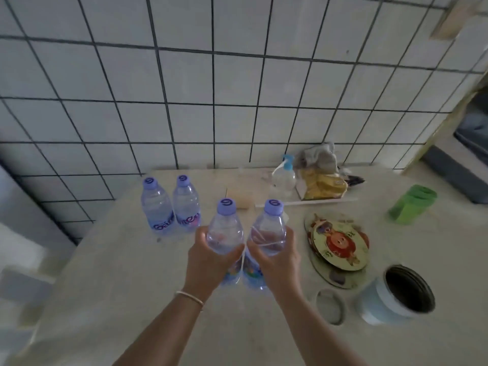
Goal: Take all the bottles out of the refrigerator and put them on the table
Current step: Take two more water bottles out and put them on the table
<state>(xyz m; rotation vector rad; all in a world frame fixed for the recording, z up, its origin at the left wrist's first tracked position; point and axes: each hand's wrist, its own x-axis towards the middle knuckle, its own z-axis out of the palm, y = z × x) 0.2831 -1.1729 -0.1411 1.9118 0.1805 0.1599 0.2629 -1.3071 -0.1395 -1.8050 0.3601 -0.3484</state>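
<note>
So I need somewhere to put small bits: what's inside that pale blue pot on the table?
The pale blue pot stands open; its inside looks dark, and nothing can be made out in it. The bottom is lost in shadow. A round lid lies beside it on the table.

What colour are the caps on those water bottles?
Light purple caps, each with a darker swirl mark, seen in the head view.
</note>
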